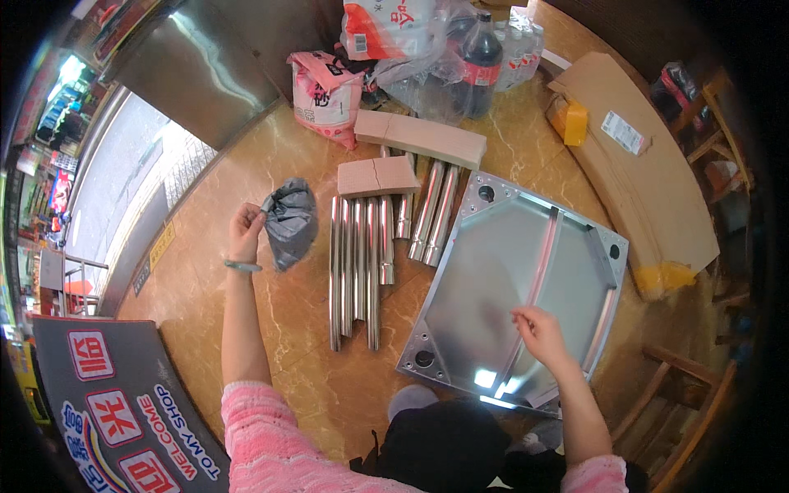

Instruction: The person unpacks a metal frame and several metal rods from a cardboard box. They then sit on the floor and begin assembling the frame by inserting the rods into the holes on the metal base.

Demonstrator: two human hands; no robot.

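Observation:
My left hand (pixel 245 230) pinches the gathered top of a small grey plastic bag (pixel 292 226), which hangs over the floor. Over a square metal panel (pixel 485 279), my right hand (pixel 538 333) is closed with its fingertips together; whatever it may hold is too small to make out. The panel lies underside up, with round holes at its corners and a bar across its middle. Between my hands, several shiny metal tubes (pixel 359 263) lie side by side on the floor. Two blocks of pinkish-tan packing foam or board, a long one (pixel 419 138) and a short one (pixel 378 177), rest across the tubes' far ends.
A flattened cardboard box (pixel 633 172) lies at the right beside wooden stools (pixel 674 386). Far ahead stand a pink bag (pixel 327 99), a dark drink bottle (pixel 481 70) and packed water bottles (pixel 518 53). A grey doormat (pixel 148 353) lies at the lower left, near the doorway.

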